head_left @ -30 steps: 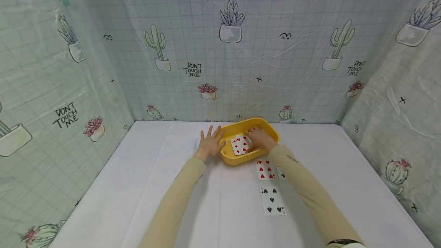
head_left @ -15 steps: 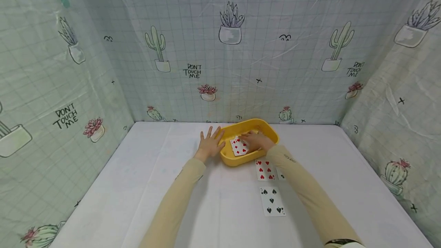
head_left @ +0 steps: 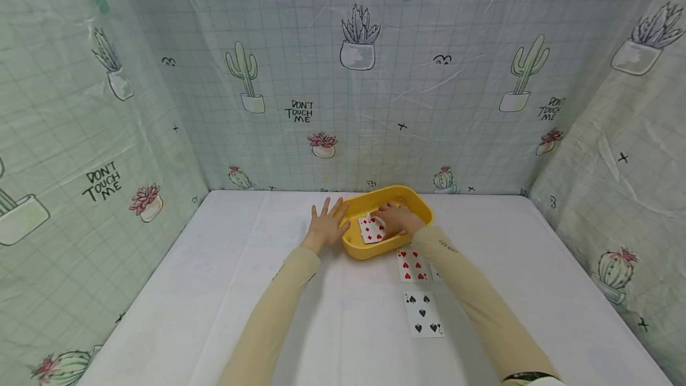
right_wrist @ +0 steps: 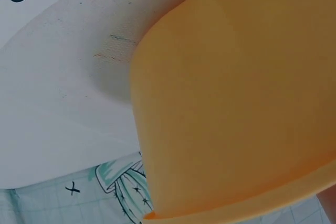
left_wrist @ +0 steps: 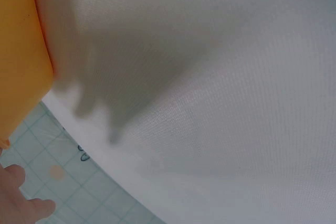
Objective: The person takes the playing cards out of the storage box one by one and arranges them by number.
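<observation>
In the head view, my left hand lies with spread fingers against the left end of a yellow plastic tray. My right hand reaches inside the tray. Its fingertips are over red-suited playing cards, with thumb and fingers apart; the hand covers part of the cards. The left wrist view catches a few left fingers beside the yellow wall. In the right wrist view the tray's outside wall hides nearly all of the right hand.
On the white table, a hearts card lies in front of the tray. A clubs card next to it is partly under the right sleeve. A five of spades is nearer. Cactus-print cloth stands around the back and sides.
Inside the tray, my right hand has shifted left and its fingers now cover part of the red cards. My left hand and the tray look unmoved.
</observation>
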A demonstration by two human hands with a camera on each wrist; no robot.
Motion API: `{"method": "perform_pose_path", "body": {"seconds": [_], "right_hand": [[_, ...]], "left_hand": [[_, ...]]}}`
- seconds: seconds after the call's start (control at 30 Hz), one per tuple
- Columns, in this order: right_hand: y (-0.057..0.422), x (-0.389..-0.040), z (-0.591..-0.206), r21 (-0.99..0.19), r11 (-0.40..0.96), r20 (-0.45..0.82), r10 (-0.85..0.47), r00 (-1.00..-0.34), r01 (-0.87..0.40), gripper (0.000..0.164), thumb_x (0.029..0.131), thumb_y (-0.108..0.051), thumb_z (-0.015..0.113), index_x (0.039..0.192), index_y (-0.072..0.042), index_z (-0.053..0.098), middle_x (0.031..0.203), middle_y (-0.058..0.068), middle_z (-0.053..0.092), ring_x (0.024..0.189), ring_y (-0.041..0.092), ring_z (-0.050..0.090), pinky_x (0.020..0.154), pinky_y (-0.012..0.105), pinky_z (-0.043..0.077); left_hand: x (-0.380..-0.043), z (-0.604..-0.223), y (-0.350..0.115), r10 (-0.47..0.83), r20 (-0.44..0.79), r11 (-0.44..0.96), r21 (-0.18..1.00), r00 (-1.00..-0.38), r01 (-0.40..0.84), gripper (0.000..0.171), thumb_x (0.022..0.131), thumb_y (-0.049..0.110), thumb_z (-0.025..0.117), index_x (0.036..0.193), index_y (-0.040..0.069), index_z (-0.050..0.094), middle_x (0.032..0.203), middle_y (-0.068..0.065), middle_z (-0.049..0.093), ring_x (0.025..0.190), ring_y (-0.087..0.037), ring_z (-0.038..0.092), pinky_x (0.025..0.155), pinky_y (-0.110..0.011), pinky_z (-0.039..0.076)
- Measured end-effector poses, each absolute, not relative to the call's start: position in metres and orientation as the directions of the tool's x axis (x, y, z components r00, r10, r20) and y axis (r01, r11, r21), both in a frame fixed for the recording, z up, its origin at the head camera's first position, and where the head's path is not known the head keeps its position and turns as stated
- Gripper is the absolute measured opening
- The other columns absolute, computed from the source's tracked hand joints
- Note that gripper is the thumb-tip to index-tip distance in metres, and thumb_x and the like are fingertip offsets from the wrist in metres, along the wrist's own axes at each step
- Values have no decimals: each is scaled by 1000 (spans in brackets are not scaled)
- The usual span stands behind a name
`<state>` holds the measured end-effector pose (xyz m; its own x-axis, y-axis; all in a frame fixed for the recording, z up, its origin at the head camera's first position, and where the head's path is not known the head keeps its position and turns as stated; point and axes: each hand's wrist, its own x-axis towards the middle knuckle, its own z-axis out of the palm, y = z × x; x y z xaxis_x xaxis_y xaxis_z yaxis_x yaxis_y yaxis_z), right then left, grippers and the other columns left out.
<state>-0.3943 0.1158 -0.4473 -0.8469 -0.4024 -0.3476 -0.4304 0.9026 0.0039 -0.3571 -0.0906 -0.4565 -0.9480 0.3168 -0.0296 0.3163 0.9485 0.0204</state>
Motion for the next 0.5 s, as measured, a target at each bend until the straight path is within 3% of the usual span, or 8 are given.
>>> {"method": "perform_pose_path", "body": {"seconds": [0.13, 0.37, 0.5], "right_hand": [[117, -394, -447, -8, 904, -314, -409, -857, -428, 81, 69, -47, 70, 138, -21, 35, 143, 7, 30, 133, 30, 21, 109, 48, 20], [123, -392, -443, -7, 909, -258, -405, -877, -417, 82, 68, -47, 71, 136, -18, 37, 139, 8, 30, 127, 29, 25, 111, 48, 14], [126, -388, -436, -71, 912, -244, -409, -879, -405, 84, 67, -44, 73, 136, -13, 36, 137, 11, 30, 128, 31, 25, 111, 49, 13]], "left_hand": [[-356, -456, -90, 318, -29, 948, 25, -948, 318, 56, 94, 46, 29, 144, 24, 14, 152, 3, 8, 140, -29, 2, 107, -59, 10], [-356, -457, -91, 322, -21, 946, 28, -946, 322, 56, 94, 45, 28, 144, 24, 15, 152, 3, 9, 140, -30, 2, 107, -59, 10], [-356, -457, -92, 324, -22, 946, 36, -946, 323, 56, 94, 45, 28, 144, 24, 15, 152, 3, 9, 140, -30, 2, 107, -60, 9]]}}
